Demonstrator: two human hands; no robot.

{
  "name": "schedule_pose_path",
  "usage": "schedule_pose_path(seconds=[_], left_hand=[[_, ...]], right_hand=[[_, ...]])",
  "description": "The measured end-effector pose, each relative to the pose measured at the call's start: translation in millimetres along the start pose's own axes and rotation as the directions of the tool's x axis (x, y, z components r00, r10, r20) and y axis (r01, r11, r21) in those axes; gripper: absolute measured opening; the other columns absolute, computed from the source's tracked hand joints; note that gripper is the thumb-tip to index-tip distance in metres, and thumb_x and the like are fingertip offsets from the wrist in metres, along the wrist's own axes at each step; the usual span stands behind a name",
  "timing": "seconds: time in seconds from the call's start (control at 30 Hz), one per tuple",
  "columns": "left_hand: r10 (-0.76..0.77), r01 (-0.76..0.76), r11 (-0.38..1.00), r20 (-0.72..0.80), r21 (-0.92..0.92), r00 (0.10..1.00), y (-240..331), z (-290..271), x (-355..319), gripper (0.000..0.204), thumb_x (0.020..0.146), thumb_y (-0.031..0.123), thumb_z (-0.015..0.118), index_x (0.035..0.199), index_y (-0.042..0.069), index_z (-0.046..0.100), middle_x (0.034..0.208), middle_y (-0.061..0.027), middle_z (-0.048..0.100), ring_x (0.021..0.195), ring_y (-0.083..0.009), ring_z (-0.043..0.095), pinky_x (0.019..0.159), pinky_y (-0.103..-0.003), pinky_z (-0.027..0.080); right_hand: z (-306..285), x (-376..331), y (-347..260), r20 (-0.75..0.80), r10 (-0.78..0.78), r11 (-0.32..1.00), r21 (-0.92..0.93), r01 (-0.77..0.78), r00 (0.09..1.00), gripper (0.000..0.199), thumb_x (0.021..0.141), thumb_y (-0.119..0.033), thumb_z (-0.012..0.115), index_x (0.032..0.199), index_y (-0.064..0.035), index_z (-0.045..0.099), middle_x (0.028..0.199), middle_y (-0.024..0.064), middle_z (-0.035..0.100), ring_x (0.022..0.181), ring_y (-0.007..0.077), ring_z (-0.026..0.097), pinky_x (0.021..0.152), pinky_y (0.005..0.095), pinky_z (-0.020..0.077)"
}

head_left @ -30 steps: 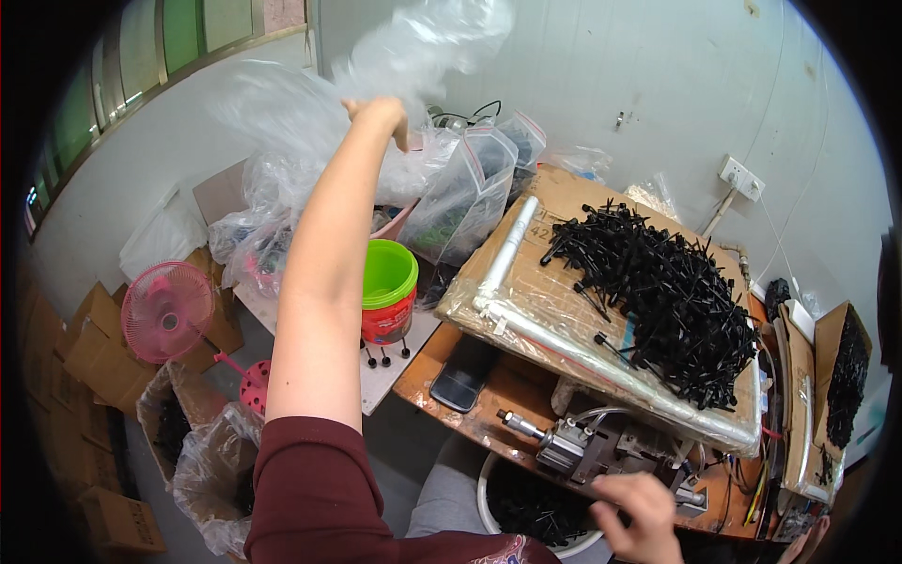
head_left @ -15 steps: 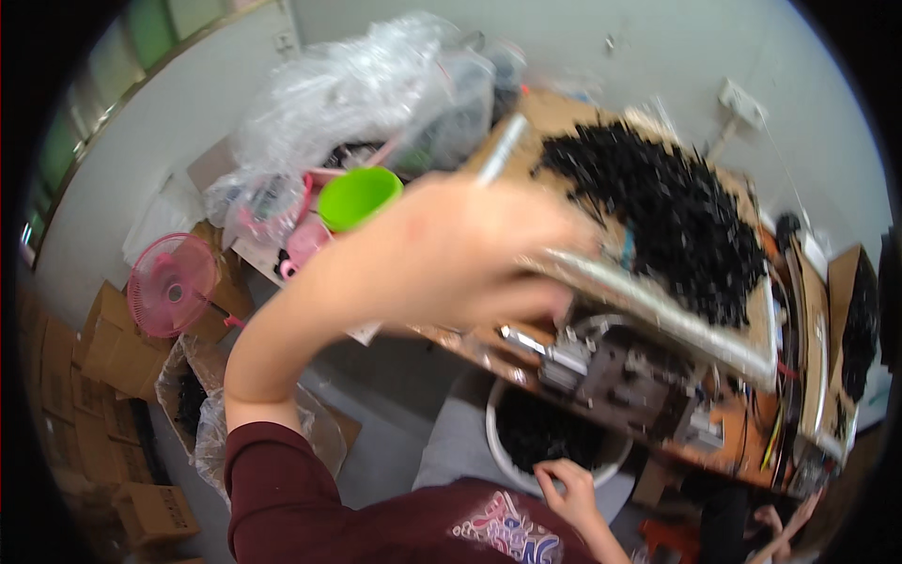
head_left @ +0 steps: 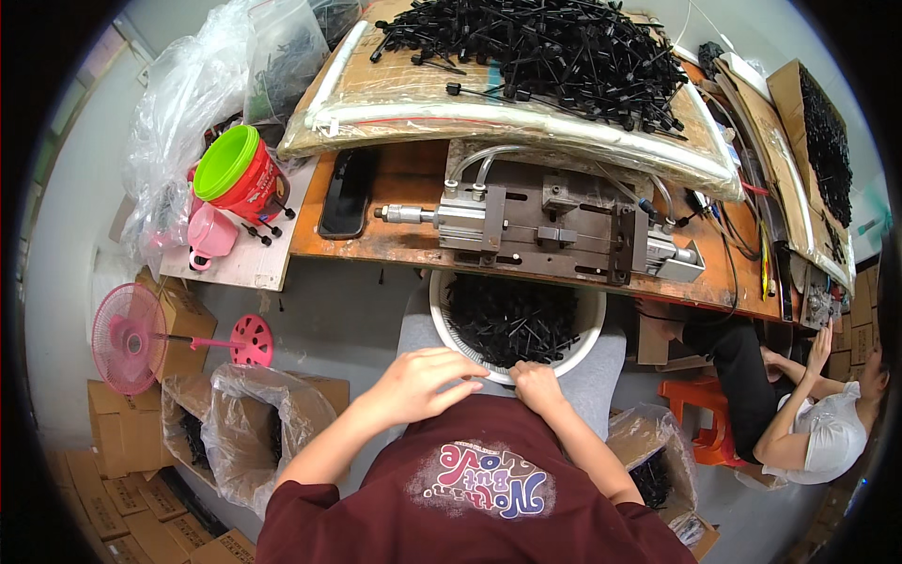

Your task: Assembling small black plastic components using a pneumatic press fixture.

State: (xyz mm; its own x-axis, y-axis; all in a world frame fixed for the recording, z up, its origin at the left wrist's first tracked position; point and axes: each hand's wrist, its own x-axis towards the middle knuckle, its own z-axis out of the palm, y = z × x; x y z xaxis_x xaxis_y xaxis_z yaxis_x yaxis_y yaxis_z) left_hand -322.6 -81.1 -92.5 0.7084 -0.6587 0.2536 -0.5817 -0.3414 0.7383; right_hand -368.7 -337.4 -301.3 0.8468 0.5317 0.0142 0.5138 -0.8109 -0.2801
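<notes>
My left hand (head_left: 423,383) is just left of the near rim of a round white basket (head_left: 596,331), its fingers stretched out and the thumb apart, with nothing seen in it. My right hand (head_left: 537,385) is closed at the basket's near rim; whatever its fingers may hold is hidden. Thin black plastic pieces (head_left: 512,320) fill the basket, which rests between my legs in grey trousers. Beyond it, on the wooden bench (head_left: 315,240), sits a metal clamping fixture (head_left: 554,230) with cylinders at both ends and clear air tubes.
A plastic-wrapped board (head_left: 423,127) bears a heap of black stemmed pieces (head_left: 545,56). Left are a phone (head_left: 347,195), a green-rimmed red bucket (head_left: 246,179), a pink cup (head_left: 212,232) and a pink fan (head_left: 130,336). Lined boxes (head_left: 246,414) flank me. A co-worker (head_left: 822,428) sits right.
My left arm, blurred and raised across the bench earlier, has come down beside the basket. My view has shifted. My right hand stays near the basket, its fingers now curled in.
</notes>
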Motion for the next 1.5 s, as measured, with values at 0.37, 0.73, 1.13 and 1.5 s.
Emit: schedule_pose_path(seconds=[0.37, 0.73, 1.13, 1.5], left_hand=[[0.119, -0.118, 0.993, -0.129, 0.019, 0.984, -10.6, 35.6, 25.2, 0.007, 0.085, 0.011, 0.071, 0.091, 0.006, 0.071, 0.084, -0.0063, 0.070, 0.076, -0.0235, 0.067, 0.067, -0.035, 0.054], [0.250, -0.242, 0.968, -0.183, 0.065, 0.951, -6.8, 58.2, 41.7, 0.014, 0.078, 0.007, 0.076, 0.092, 0.005, 0.074, 0.071, -0.0029, 0.066, 0.063, -0.0177, 0.063, 0.056, -0.030, 0.050], [0.207, -0.215, 0.977, -0.236, -0.009, 0.950, -6.3, 64.5, 39.0, 0.016, 0.078, 0.004, 0.077, 0.094, 0.004, 0.075, 0.070, -0.0034, 0.067, 0.057, -0.0162, 0.062, 0.051, -0.028, 0.048], [0.334, -0.262, 0.017, -0.242, -0.965, 0.911, 112.3, 6.1, 124.6, 0.022, 0.083, -0.004, 0.074, 0.105, -0.006, 0.070, 0.099, -0.0170, 0.071, 0.079, -0.0238, 0.070, 0.068, -0.030, 0.055]], right_hand=[[-90.6, 10.1, -13.4, 0.147, -0.024, 0.949, 0.315, -0.024, 0.989, 0.016, 0.081, -0.016, 0.069, 0.091, -0.0038, 0.070, 0.088, 0.0125, 0.070, 0.084, 0.0299, 0.070, 0.075, 0.0427, 0.0558], [-322.1, 125.0, 36.5, -0.808, 0.167, 0.965, 0.251, 0.074, 0.565, 0.007, 0.082, -0.001, 0.071, 0.089, -0.0039, 0.070, 0.080, 0.0050, 0.068, 0.059, 0.0116, 0.056, 0.054, 0.0261, 0.0437], [-355.9, 229.2, 105.9, -0.774, 0.236, 0.924, -0.008, -0.381, 0.588, 0.016, 0.079, -0.028, 0.076, 0.081, -0.0121, 0.072, 0.081, 0.0038, 0.062, 0.074, 0.0255, 0.066, 0.065, 0.0389, 0.0518], [-346.4, 196.4, 85.3, -0.828, 0.319, 0.912, 0.401, 0.088, 0.461, 0.012, 0.084, -0.008, 0.070, 0.079, -0.0027, 0.060, 0.073, -0.0047, 0.053, 0.066, 0.0027, 0.047, 0.058, 0.0207, 0.0378]])
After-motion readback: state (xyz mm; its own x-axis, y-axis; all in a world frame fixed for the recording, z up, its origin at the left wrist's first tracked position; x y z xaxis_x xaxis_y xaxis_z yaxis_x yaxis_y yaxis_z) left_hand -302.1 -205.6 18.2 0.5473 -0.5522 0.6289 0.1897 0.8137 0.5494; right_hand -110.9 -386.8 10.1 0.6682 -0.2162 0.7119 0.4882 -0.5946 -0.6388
